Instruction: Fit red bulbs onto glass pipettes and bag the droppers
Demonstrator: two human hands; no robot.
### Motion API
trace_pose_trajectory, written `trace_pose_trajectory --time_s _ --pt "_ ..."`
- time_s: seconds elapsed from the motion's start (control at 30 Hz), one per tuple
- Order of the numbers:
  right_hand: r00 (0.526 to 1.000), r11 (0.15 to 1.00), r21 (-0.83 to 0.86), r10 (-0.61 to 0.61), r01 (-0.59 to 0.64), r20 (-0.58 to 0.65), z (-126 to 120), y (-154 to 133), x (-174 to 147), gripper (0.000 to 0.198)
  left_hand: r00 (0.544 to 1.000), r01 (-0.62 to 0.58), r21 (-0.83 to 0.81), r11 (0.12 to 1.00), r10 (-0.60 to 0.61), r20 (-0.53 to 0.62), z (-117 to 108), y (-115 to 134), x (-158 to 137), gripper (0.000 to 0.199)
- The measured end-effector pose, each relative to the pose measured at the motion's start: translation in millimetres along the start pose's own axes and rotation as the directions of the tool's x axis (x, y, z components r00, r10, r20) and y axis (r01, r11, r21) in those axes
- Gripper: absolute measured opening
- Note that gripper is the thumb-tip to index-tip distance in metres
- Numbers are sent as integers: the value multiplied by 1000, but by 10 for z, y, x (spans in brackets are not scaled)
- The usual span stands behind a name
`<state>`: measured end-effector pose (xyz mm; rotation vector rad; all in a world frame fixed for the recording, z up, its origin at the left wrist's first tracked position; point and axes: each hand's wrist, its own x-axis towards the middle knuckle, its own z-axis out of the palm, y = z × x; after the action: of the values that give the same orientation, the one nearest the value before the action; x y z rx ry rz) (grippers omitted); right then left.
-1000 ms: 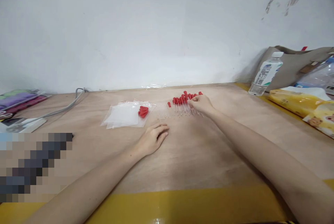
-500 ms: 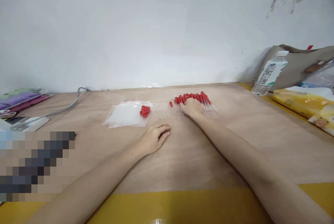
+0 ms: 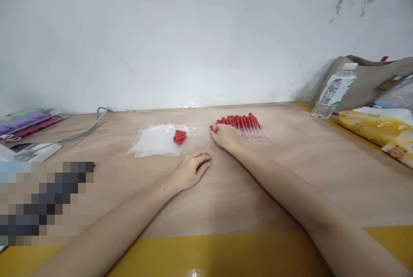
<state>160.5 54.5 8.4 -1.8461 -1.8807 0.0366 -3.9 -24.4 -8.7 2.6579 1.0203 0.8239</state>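
Observation:
My left hand (image 3: 192, 170) rests on the table with its fingers loosely bent, thumb apart and nothing in it. My right hand (image 3: 227, 136) has its thumb and fingertips on a single dropper with a red bulb (image 3: 211, 128), closed around its upper part. Under and beyond that hand lies a row of red-bulbed droppers (image 3: 250, 122), their thin clear stems pointing toward me; the hand covers some of them. Left of it, several bare clear glass tubes (image 3: 203, 139) lie side by side. A small heap of loose red rubber bulbs (image 3: 180, 136) sits on clear plastic bags (image 3: 154, 141).
A water bottle (image 3: 334, 92), a grey bag (image 3: 368, 81) and a yellow packet (image 3: 374, 126) stand along the right side. At the left are purple and green packs (image 3: 27, 124), a grey cable (image 3: 87, 130) and a blurred-out patch. A white wall (image 3: 200, 44) closes off the back.
My right hand has moved left from the middle of the dropper row to the single dropper at its left end. My left hand has stayed in place.

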Motion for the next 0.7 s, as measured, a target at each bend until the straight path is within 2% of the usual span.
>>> trace_pose_trajectory --time_s 0.2,0.53,0.63,0.7 --pt "992 995 -85 67 -58 108 42 -110 52 28 1000 1 -10 1000 -1 6 1 -6 -2 24" --pt "974 992 -108 88 -67 210 21 -269 113 24 1000 15 -16 1000 -15 4 7 10 -17 22" --pt "972 994 -87 90 -72 219 -79 -206 50 28 989 109 43 993 -103 -107 -40 -45 -14 20" --pt "976 997 -62 57 -44 210 -170 -98 -64 32 956 214 131 968 -179 -234 -128 -145 17 16"
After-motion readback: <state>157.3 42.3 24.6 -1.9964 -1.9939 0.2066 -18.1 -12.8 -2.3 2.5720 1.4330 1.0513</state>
